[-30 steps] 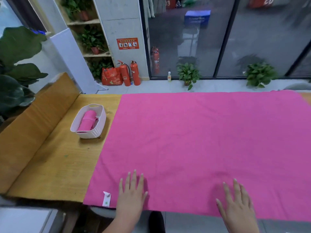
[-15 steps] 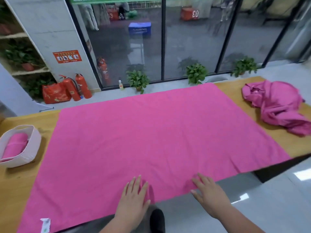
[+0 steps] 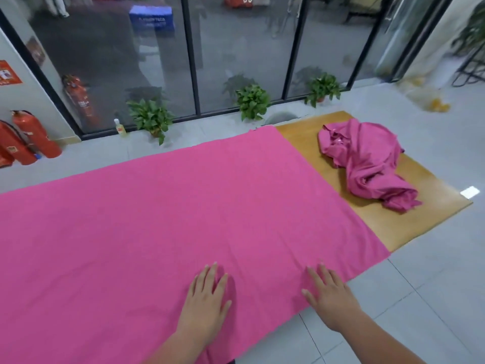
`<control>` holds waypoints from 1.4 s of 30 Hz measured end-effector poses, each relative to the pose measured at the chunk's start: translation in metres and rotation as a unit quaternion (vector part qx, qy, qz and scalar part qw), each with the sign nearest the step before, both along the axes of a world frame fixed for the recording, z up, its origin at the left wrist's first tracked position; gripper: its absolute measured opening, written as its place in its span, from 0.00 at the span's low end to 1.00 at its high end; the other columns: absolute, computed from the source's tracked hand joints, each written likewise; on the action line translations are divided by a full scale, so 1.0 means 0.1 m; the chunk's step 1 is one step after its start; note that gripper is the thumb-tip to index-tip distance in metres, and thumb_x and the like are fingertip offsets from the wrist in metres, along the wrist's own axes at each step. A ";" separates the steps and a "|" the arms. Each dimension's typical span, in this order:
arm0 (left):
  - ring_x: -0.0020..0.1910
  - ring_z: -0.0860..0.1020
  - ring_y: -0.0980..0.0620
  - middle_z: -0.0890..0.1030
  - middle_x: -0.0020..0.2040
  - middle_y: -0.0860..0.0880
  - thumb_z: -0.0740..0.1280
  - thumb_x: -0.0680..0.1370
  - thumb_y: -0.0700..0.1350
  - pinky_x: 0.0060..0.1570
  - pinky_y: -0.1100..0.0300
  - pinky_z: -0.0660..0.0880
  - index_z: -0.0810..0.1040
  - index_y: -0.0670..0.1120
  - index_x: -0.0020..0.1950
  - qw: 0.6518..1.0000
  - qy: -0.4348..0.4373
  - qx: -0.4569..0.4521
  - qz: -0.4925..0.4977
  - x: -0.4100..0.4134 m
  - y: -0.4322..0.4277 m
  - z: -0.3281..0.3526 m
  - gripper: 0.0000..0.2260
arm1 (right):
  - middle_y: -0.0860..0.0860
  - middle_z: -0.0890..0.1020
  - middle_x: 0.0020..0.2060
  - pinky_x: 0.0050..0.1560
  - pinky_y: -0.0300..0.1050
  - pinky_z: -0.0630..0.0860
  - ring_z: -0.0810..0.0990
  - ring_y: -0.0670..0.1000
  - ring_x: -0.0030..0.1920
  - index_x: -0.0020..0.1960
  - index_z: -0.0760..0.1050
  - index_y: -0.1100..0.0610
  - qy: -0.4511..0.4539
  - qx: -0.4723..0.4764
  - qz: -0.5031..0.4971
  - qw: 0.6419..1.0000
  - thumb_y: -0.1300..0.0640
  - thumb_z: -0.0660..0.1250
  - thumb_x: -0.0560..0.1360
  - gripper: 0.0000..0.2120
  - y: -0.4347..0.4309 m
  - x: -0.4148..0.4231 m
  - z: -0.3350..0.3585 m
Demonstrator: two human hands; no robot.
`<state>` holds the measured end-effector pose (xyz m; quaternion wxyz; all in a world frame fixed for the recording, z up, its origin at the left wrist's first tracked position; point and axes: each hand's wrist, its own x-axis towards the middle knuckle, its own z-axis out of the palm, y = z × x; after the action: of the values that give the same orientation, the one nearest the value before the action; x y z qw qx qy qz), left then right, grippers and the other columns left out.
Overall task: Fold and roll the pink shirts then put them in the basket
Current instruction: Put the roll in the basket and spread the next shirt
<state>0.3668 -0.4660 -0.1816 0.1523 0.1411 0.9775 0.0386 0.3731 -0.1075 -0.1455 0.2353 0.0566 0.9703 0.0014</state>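
Observation:
A crumpled heap of pink shirts (image 3: 367, 164) lies on the bare wooden end of the table (image 3: 409, 222) at the right. A large pink cloth (image 3: 157, 227) covers most of the table. My left hand (image 3: 207, 303) lies flat on this cloth near its front edge, fingers straight. My right hand (image 3: 328, 292) rests flat on the cloth's front edge a little to the right, fingers spread. Neither hand holds anything. The basket is out of view.
Beyond the table's far edge are potted plants (image 3: 252, 101) on the tiled floor along a glass wall. Red fire extinguishers (image 3: 29, 137) stand at the far left. Grey floor tiles lie to the right of the table end.
The view has swung to the right: the basket with a rolled pink shirt has left the frame and the crumpled shirts have come in. Both hands stay flat on the cloth.

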 end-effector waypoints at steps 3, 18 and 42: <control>0.78 0.68 0.39 0.68 0.80 0.42 0.58 0.79 0.61 0.76 0.41 0.65 0.76 0.50 0.76 1.000 -0.004 0.006 -0.019 -0.23 0.28 -0.05 0.28 | 0.47 0.57 0.84 0.76 0.54 0.66 0.62 0.54 0.80 0.84 0.56 0.45 0.034 0.023 -0.003 0.999 0.25 0.24 0.73 0.49 0.29 -0.14 0.02; 0.68 0.80 0.42 0.78 0.73 0.46 0.59 0.74 0.64 0.52 0.43 0.84 0.81 0.53 0.69 0.992 -0.015 -0.024 0.119 -0.50 1.48 0.06 0.29 | 0.51 0.46 0.86 0.83 0.58 0.52 0.48 0.59 0.85 0.86 0.47 0.42 0.004 -0.059 0.093 0.994 0.16 0.22 0.60 0.60 1.72 -1.99 -0.24; 0.75 0.74 0.41 0.72 0.79 0.47 0.60 0.74 0.65 0.60 0.37 0.80 0.75 0.54 0.76 0.962 -0.042 -0.058 0.262 0.40 2.37 -0.04 0.32 | 0.56 0.63 0.82 0.74 0.66 0.65 0.62 0.64 0.80 0.81 0.67 0.48 0.139 -0.117 0.170 0.969 0.29 0.44 0.80 0.38 2.13 -1.12 -0.50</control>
<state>0.4063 -0.2287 -0.1856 0.1858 -0.1305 0.9735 0.0267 0.2609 0.1054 -0.1950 0.0999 -0.1372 0.9823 -0.0797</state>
